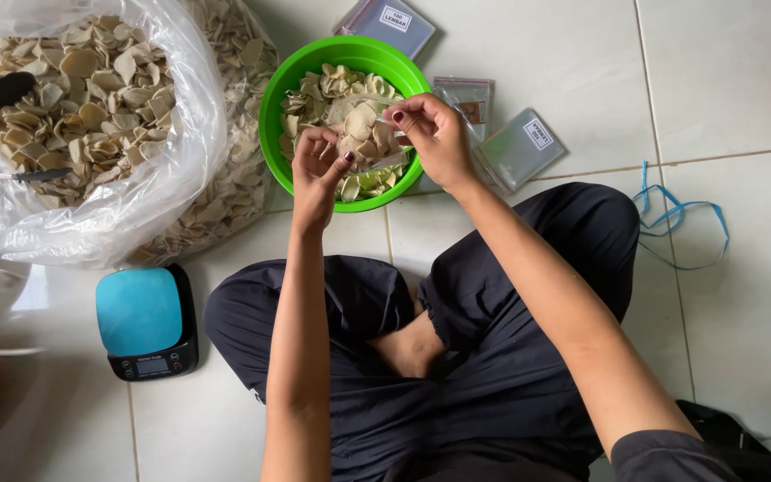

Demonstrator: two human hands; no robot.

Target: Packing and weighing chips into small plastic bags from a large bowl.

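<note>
A green bowl (279, 89) of pale dried chips sits on the tiled floor in front of my crossed legs. Over it I hold a small clear plastic pouch (365, 134) filled with chips. My left hand (317, 174) pinches the pouch's left upper edge. My right hand (434, 136) grips its right upper corner with the fingertips. Both hands hover just above the bowl's near half.
A big clear bag (91, 223) of the same chips lies at the left with a black scoop (0, 96) in it. A blue-topped kitchen scale (145, 321) stands near my left knee. Stacks of empty pouches (521, 147) and a blue strap (682, 219) lie to the right.
</note>
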